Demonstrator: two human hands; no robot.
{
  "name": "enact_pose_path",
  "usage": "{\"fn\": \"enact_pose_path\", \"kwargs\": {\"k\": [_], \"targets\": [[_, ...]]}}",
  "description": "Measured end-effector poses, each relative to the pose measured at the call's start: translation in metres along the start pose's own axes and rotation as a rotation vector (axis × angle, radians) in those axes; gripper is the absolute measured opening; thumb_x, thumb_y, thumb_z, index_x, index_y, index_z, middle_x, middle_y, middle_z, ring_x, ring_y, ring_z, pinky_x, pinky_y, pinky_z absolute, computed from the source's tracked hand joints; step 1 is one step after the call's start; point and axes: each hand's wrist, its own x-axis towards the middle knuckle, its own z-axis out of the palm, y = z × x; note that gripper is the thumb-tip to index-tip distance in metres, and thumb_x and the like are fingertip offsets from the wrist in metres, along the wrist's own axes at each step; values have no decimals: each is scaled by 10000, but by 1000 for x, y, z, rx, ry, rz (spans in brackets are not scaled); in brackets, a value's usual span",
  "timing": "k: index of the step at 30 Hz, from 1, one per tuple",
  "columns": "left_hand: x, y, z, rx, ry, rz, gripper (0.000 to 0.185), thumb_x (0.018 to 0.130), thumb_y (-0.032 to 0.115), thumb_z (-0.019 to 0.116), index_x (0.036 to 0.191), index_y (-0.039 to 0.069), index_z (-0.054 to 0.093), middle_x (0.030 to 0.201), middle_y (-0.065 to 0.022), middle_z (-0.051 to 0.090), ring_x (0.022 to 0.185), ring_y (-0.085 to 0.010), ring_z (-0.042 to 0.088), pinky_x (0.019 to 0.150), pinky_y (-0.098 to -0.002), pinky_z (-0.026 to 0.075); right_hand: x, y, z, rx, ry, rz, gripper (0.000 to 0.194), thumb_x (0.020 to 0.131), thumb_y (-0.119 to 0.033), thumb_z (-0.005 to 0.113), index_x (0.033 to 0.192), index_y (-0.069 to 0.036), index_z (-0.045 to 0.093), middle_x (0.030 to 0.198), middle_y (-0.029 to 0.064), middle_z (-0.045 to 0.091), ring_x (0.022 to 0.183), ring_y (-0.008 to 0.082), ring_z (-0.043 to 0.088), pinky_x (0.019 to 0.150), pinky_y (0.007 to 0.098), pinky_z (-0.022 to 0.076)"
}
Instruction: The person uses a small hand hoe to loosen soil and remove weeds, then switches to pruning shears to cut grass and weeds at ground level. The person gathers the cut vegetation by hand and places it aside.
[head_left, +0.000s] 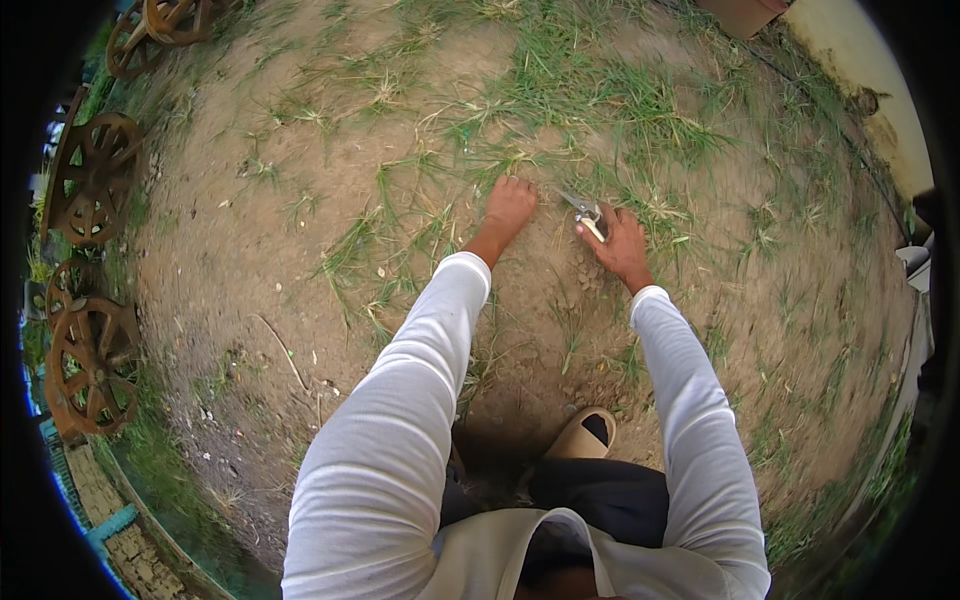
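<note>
My right hand (621, 241) is wrapped around a pair of pruning shears (591, 216) with pale handles. Their metal blades point up and left, just above the bare soil. Left of the blades, my left hand (512, 201) is low at the ground with its fingers curled. It is at the lower edge of a small grass tuft (517, 159); its fingertips are hidden, so any grass in them cannot be made out. Cut or loose-looking grass (360, 240) lies left of my left wrist.
Denser green grass (600, 90) grows farther ahead. Rusty spoked metal wheels (94, 180) line the left side. A stained pale wall (862, 82) rises at the upper right. A dry twig (281, 349) lies on the soil, and a tan slipper (581, 435) is near my legs.
</note>
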Motion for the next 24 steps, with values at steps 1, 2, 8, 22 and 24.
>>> {"fn": "enact_pose_path", "kwargs": {"k": [1, 2, 8, 22, 24], "targets": [[2, -3, 1, -10, -37, -11, 194, 834, 203, 565, 959, 76, 641, 991, -100, 630, 983, -245, 599, 837, -382, 431, -1, -2, 1, -77, -1, -85, 694, 792, -608, 558, 1237, -76, 527, 1042, 178, 548, 991, 333, 508, 848, 431, 372], [6, -7, -1, -18, -72, -22, 199, 841, 219, 565, 954, 78, 646, 980, -99, 636, 982, -247, 598, 838, -385, 433, -1, -4, 1, -119, 0, -120, 689, 786, -604, 567, 1231, -80, 525, 1030, 166, 545, 981, 322, 499, 841, 425, 361], [24, -21, -13, -297, -225, -224, 242, 882, 276, 539, 993, 100, 664, 1026, -127, 648, 994, -301, 593, 858, -424, 452, 4, -15, 9, -202, 78, -231, 629, 775, -556, 605, 1176, -78, 526, 971, 124, 531, 930, 294, 480, 803, 412, 349], [39, -13, -13, -430, -331, -314, 295, 885, 315, 550, 1035, 83, 654, 1081, -135, 644, 1048, -293, 590, 886, -423, 439, 14, -40, 47, -373, 90, -203, 592, 798, -528, 593, 1149, -61, 503, 947, 108, 537, 903, 267, 512, 779, 398, 380], [41, -14, -11, -441, -328, -322, 295, 887, 315, 549, 1028, 78, 653, 1078, -138, 643, 1045, -299, 590, 875, -427, 449, 15, -41, 51, -345, 51, -176, 562, 817, -509, 581, 1143, -57, 503, 952, 118, 546, 904, 275, 538, 783, 400, 413]]}}
